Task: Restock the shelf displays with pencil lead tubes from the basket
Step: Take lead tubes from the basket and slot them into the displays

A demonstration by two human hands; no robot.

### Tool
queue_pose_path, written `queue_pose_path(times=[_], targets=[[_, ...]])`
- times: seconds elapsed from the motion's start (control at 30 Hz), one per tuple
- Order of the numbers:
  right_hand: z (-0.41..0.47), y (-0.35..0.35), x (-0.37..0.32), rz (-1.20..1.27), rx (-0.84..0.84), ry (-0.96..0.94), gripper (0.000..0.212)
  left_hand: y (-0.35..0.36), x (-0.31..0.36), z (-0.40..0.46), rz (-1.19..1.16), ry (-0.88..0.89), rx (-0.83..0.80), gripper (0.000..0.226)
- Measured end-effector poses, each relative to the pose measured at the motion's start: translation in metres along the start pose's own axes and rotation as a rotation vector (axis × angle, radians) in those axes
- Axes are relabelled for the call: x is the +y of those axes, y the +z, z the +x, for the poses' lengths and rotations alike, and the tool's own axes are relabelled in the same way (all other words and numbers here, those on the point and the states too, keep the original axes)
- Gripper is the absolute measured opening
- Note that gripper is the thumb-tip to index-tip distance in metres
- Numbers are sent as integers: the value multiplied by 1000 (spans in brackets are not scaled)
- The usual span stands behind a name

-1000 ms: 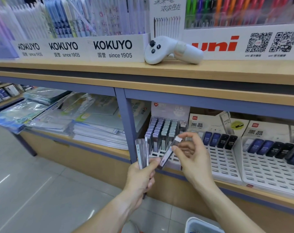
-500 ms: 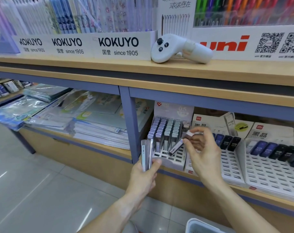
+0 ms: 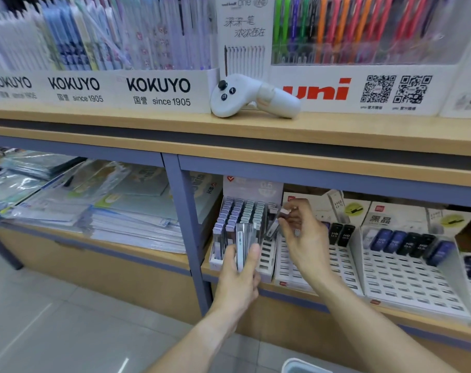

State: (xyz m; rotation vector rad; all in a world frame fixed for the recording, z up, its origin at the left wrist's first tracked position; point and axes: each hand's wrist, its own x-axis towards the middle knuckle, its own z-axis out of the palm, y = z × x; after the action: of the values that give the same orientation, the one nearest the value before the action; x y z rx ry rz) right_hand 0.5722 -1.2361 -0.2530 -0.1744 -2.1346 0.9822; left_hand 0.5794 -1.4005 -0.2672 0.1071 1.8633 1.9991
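Your right hand pinches one thin clear pencil lead tube with a white cap at the white slotted display tray, almost in; your left hand grips a small bunch of spare tubes just in front of that tray; its front slots look bare, so more remain; the white basket waits below.

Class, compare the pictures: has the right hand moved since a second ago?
Yes. The right hand, pinching one lead tube, has gone forward to the grey display rack, away from the left hand.

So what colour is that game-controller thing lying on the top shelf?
White, with black buttons and thumbstick: the controller shows plainly in the head view.
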Motion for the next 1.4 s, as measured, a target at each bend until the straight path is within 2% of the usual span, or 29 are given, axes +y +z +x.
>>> queue_pose_path(times=[0.2,0.37,0.53,0.67,0.73,0.83,0.9,0.97,1.07,1.2,1.4], targets=[[0,6,10,-86,-114,-36,29,-2,-2,6,-12,41,-19,59],[9,12,14,-159,-151,-86,28,-6,-7,10,6,42,-46,69],[18,14,13,-267,-158,-29,34,-5,-1,5,-26,34,-72,46],[17,10,8,-301,-277,-13,42,-3,-2,7,-62,-16,-38,56],[15,6,5,-284,-292,4,45,-1,-1,6,-83,-36,-39,53],[6,-3,-6,-66,-232,114,38,1,4,4,-143,-54,-48,41],[-4,-11,-17,229,-256,294,32,2,6,2,-169,-71,-77,37],[-12,-17,-23,421,-308,414,32,4,7,-1,-152,-72,-123,37],[-18,-25,-25,486,-306,461,38,6,8,-5,-116,-56,-164,37],[-15,-33,-27,626,-325,556,35,11,7,-9,-112,-35,-171,36],[-14,-40,-24,666,-330,535,36,12,7,-11,-125,-26,-155,30]])
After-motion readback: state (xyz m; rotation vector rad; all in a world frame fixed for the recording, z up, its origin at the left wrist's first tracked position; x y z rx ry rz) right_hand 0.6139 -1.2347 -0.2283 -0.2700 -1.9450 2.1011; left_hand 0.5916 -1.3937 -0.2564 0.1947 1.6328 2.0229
